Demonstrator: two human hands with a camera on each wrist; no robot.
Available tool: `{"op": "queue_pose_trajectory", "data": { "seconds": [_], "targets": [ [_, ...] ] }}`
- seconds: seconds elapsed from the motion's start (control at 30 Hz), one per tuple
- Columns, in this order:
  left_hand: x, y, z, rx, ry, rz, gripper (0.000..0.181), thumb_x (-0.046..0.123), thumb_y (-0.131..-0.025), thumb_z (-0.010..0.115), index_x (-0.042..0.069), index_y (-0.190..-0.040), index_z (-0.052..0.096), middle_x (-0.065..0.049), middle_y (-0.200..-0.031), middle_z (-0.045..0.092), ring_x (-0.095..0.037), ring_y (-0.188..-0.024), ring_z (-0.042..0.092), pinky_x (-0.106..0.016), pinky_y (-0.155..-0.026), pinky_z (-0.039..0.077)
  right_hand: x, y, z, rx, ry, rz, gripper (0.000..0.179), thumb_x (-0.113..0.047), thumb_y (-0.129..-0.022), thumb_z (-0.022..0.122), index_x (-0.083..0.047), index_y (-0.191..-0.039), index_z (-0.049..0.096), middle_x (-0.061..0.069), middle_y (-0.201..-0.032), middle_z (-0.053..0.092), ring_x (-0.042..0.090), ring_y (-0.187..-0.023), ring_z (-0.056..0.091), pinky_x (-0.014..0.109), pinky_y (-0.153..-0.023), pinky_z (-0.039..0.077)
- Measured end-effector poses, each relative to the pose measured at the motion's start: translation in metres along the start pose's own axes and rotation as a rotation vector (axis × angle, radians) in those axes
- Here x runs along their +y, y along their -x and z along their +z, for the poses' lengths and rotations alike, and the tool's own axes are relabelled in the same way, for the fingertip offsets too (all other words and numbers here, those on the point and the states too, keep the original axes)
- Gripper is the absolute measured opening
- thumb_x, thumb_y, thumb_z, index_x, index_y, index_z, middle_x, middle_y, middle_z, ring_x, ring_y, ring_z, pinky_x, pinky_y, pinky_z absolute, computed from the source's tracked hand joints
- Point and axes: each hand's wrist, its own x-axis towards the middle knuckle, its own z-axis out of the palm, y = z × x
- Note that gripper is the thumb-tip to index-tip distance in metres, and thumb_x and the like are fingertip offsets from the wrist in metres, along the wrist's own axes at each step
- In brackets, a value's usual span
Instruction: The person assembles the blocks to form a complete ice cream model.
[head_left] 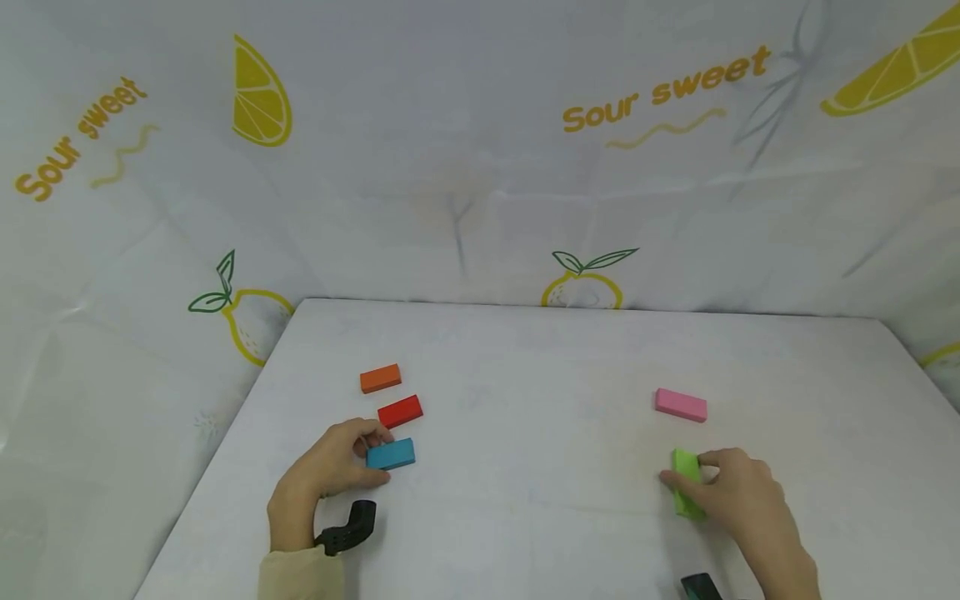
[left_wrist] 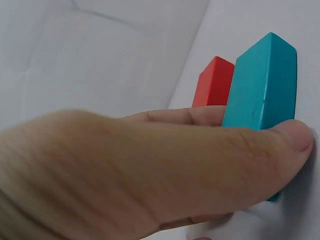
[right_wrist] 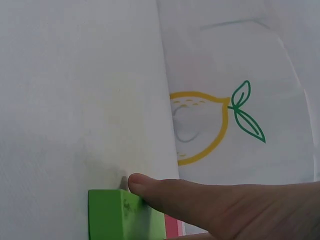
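Note:
My left hand (head_left: pixel 333 467) holds a blue rectangular block (head_left: pixel 391 454) at its left end, thumb on the near side and fingers on the far side. In the left wrist view the thumb lies across the blue block (left_wrist: pixel 257 85), with a red block (left_wrist: pixel 214 82) just behind it. On the right, a lime-green block (head_left: pixel 687 483) stands pinched between the thumb and index finger of my right hand (head_left: pixel 742 496). The right wrist view shows the thumb against the side of the green block (right_wrist: pixel 106 215); its lower part is cut off by the frame.
Beyond the blue block lie the red block (head_left: pixel 401 412) and an orange block (head_left: pixel 380 378). A pink block (head_left: pixel 681 405) rests behind the green one. The white table (head_left: pixel 540 375) ends at a back edge against a lemon-printed sheet (head_left: pixel 420 183).

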Motion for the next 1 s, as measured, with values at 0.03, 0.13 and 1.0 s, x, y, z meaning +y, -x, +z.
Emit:
{"op": "queue_pose_trajectory", "data": {
  "seconds": [0.03,0.13,1.0],
  "targets": [
    [0.0,0.0,0.001,0.003,0.0,0.004,0.035,0.012,-0.075,0.088,0.015,-0.105,0.071,0.0,-0.099,0.064,-0.018,-0.095,0.054,-0.031,-0.081,0.049,-0.001,0.0,0.0,0.002,-0.006,0.006,0.081,-0.053,-0.082,0.079,0.017,-0.12,0.064,0.038,-0.118,0.066,0.045,-0.094,0.065,0.051,-0.069,0.055],
    [-0.001,-0.003,0.002,0.014,-0.007,0.032,0.033,0.011,-0.076,0.087,0.014,-0.106,0.072,0.001,-0.099,0.066,-0.017,-0.094,0.054,-0.029,-0.08,0.049,-0.005,0.001,0.002,0.016,-0.03,0.013,0.078,-0.051,-0.081,0.08,0.017,-0.116,0.067,0.036,-0.113,0.068,0.036,-0.087,0.065,0.042,-0.064,0.053],
    [0.067,-0.049,0.054,0.074,-0.05,0.368,0.032,0.012,-0.084,0.08,0.009,-0.116,0.076,-0.001,-0.106,0.071,-0.014,-0.092,0.06,-0.025,-0.083,0.053,-0.105,0.02,0.066,0.105,-0.22,-0.142,0.024,-0.029,-0.08,0.081,-0.009,-0.076,0.071,-0.007,-0.045,0.043,0.009,-0.049,0.041,0.023,-0.048,0.03]
  ]
}}
